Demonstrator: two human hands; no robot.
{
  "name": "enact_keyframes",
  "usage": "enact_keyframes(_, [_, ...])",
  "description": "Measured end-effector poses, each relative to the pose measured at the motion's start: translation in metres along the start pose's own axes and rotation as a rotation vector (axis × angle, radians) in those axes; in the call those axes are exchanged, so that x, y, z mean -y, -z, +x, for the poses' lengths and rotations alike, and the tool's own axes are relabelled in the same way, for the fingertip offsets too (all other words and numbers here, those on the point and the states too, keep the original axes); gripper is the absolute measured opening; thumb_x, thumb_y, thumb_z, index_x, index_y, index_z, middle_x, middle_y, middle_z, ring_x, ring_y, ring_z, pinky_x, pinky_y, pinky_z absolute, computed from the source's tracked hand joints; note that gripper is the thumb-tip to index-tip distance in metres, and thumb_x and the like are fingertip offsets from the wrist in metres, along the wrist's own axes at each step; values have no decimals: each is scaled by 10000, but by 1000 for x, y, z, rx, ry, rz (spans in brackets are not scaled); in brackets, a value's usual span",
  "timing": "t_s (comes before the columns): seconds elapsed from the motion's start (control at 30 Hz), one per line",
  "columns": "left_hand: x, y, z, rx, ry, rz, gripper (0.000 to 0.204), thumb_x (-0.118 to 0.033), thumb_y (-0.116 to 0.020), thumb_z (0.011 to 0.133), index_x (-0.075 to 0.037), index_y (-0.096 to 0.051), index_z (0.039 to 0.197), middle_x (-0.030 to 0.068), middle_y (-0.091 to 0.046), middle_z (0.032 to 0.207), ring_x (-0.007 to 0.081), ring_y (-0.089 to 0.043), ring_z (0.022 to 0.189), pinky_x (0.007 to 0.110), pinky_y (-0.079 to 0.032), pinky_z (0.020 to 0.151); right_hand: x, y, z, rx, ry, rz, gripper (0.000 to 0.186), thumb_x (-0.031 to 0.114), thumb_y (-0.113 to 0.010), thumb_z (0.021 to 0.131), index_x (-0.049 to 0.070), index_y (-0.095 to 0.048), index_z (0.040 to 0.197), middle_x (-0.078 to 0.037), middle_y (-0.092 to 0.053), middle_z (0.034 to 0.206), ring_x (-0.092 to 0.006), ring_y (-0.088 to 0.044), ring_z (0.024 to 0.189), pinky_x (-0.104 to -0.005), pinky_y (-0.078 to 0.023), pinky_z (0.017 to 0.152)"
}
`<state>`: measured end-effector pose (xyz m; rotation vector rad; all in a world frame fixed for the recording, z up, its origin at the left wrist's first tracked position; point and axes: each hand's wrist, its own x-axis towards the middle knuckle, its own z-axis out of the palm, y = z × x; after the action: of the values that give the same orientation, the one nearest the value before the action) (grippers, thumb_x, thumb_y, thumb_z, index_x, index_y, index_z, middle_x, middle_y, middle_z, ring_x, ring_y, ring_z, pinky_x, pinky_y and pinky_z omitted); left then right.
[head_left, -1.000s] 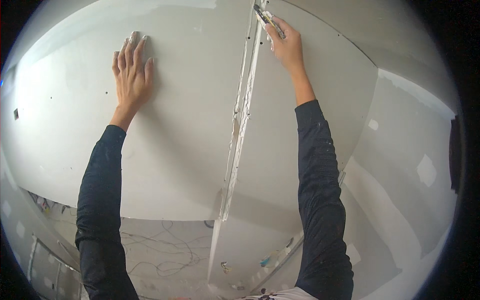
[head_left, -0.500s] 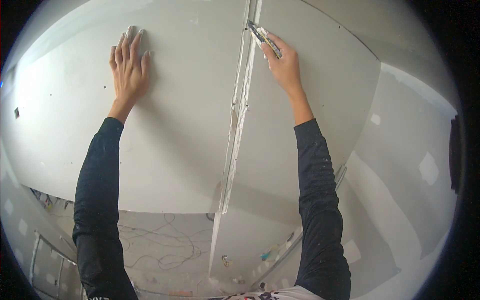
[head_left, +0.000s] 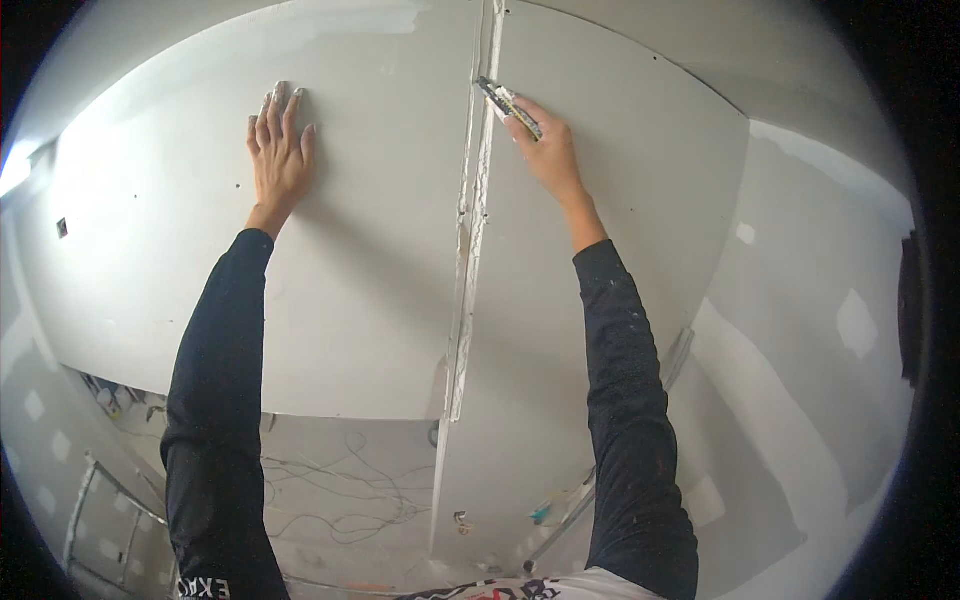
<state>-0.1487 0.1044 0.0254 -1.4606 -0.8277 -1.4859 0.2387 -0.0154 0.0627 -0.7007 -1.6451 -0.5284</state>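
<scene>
Boarding noted: pale left panel (head_left: 380, 130) and right panel (head_left: 610, 170), parted by a joint (head_left: 466, 300) with ragged white edges, running far to near. At the far part of that joint is the utility knife (head_left: 513, 110), dark with a yellow strip, smeared white, its tip slanting leftward over the joint. Whether the blade bites, I cannot tell. My right hand (head_left: 553, 155) is closed around the handle, grip apparently secure. My left hand (head_left: 282, 150) is well to the left, palm toward the left panel, fingers extended and slightly spread, holding nothing; fingertips whitened.

Step in hand, as I judge it: trimming or clearing the joint's edge with the knife. Next move would call for the blade in line with the joint, light even pressure, and the left hand clear of the cutting line.

Further out: loose cables (head_left: 385, 487) past the left panel's near edge; patched wall (head_left: 800, 230) to the right.
</scene>
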Motion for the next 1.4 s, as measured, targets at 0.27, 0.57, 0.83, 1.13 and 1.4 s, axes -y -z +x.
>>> enact_keyframes(0.27, [-43,27,56,-25,-178,-174,540,-303,-605,1041,-129,-446,1527,106,-438,1575,340,-456,1405,494,-370,1165,2,-12,-39,-48,41,-18,396,238,-686,1019,-17,-662,1320,-180,-765,1087,-214,-725,888,-345,-565,809])
enact_keyframes(0.57, [-144,0,151,17,-762,15,484,-38,-607,977,-109,-543,1452,48,-503,1494,252,-558,1289,413,-508,1065,12,-20,-220,-109,-391,201,326,243,-657,1042,-19,-627,1234,-36,-629,835,-97,-558,652,-291,-461,577])
enact_keyframes(0.83, [-146,-11,162,70,-584,-501,258,-9,-585,977,-11,-680,1218,122,-662,1252,337,-650,1107,417,-571,971,136,-2,-509,-17,-1104,582,306,186,-662,1039,41,-600,1302,9,-630,818,-57,-545,601,-238,-450,497])
enact_keyframes(1.13, [-145,34,62,461,-729,-612,256,-125,-610,1004,1,-681,1215,178,-692,1222,365,-689,1088,437,-591,942,169,76,-613,-213,-1354,349,325,170,-657,1041,37,-592,1331,-15,-633,859,-67,-553,603,-246,-450,476])
enact_keyframes(1.4, [-166,28,95,329,-650,-377,533,-320,-603,1037,-113,-490,1515,126,-597,1449,336,-588,1286,454,-488,1104,203,73,-644,-227,-1439,328,359,160,-663,1030,-7,-586,1338,-37,-631,826,-94,-550,525,-272,-431,420])
